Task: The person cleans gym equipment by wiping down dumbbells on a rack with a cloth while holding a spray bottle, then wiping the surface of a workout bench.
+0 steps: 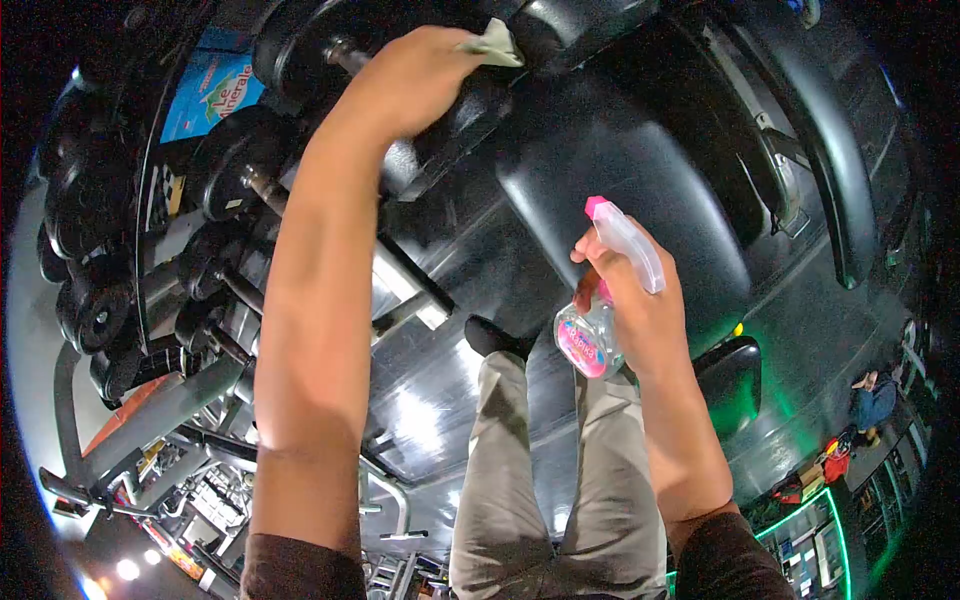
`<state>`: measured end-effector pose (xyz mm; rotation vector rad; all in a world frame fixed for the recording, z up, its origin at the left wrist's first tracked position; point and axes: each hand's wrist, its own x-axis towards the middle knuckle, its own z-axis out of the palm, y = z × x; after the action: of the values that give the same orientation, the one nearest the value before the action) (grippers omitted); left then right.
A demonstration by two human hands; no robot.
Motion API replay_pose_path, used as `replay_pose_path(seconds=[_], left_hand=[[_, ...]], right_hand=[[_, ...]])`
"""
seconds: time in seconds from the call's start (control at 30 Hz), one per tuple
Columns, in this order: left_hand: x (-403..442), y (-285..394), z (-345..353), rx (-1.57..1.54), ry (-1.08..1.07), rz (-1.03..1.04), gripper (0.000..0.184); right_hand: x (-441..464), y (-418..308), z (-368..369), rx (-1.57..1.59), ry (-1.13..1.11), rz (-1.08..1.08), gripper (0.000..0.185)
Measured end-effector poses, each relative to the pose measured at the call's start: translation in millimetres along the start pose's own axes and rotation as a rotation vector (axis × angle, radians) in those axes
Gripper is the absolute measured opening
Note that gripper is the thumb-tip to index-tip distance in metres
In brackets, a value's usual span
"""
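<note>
My left hand (428, 75) is closed on a pale cloth (497, 46), which touches or hovers just beside a black padded part (570, 30) at the top of the view. Farther right and lower, my right hand (640, 285) is wrapped round a clear spray bottle (592, 340) with a pink label, a whitish head and a pink nozzle pointing up. The bottle is in front of a wide black bench pad (640, 180). Its trigger is partly hidden by my fingers.
Dumbbells (235, 165) line a rack at the left, near my left forearm. A long black pad on a metal frame (785, 165) stands at the right. My legs and a dark shoe are below, on the dark floor (420, 400). A person is far right.
</note>
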<state>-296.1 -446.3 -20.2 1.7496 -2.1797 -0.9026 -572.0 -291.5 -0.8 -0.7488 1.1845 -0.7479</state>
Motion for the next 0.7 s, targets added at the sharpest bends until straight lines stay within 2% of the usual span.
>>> replay_pose_path(seconds=[0.03,0.07,0.13,0.17,0.23,0.27,0.3,0.37,0.43,0.57,0.63,0.7], left_hand=[[22,-2,0,0.075,-0.161,0.014,0.035],[38,-4,2,0.074,-0.159,0.013,0.035],[56,-3,4,-0.053,-0.394,-0.312,0.033],[53,-6,6,-0.054,-0.391,-0.311,0.033],[40,-7,8,-0.178,-0.087,-0.317,0.035],[42,-10,0,-0.137,-0.251,-0.328,0.036],[36,-13,-2,-0.135,-0.247,-0.326,0.036],[10,-12,7,-0.033,0.045,-0.127,0.034],[-19,-2,10,-0.213,0.290,-0.153,0.036],[-85,27,19,-0.200,0.568,-0.195,0.026],[-119,37,42,-0.206,0.794,-0.327,0.033],[-148,56,57,-0.188,0.940,-0.438,0.027]], right_hand=[[0,-1,2,0.000,0.002,0.021,0.014],[-1,-2,3,-0.002,0.006,0.043,0.015],[-3,-3,5,-0.008,-0.001,0.029,0.015],[-3,-4,6,-0.011,-0.007,0.017,0.016],[-4,-8,8,-0.009,-0.001,0.015,0.016],[-5,-11,8,-0.005,0.007,0.014,0.016],[-4,-13,7,-0.005,0.006,0.009,0.016],[-5,-13,2,0.017,0.006,0.018,0.016],[-4,-8,-7,0.003,0.001,0.008,0.016],[-4,-1,-17,0.064,-0.019,-0.003,0.017],[-3,-3,-21,0.065,-0.017,0.010,0.016],[-2,-5,-23,0.061,-0.013,0.020,0.016]])
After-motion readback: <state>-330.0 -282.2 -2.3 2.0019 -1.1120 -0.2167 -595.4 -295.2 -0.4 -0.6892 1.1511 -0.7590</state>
